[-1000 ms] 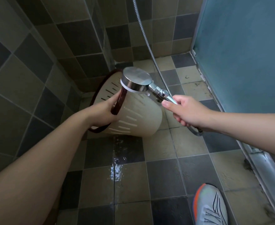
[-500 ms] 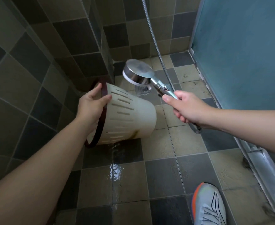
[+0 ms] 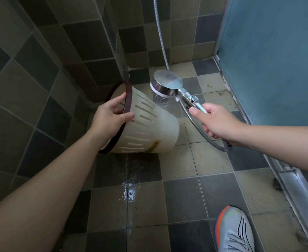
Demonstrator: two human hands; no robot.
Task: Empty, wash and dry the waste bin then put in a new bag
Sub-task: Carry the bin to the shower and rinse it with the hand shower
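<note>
A cream waste bin (image 3: 149,128) with slotted sides and a dark red rim is held tipped on its side above the shower floor, its base pointing right and away from me. My left hand (image 3: 109,119) grips it at the rim, thumb outside on the slotted wall. My right hand (image 3: 216,122) holds the chrome handle of a shower head (image 3: 166,86), which hovers just above the bin's base end with its face turned down. Water runs from it behind the bin. The bin's inside is hidden.
The metal hose (image 3: 160,33) hangs from above and loops under my right wrist. Dark tiled walls close in at left and behind. A blue frosted door (image 3: 269,57) and its metal track run along the right. Puddles lie on the floor tiles (image 3: 129,193). My shoe (image 3: 235,231) stands bottom right.
The bin has been turned in my left hand so its outer wall faces me and its mouth points left. The shower head has shifted from the rim toward the base end.
</note>
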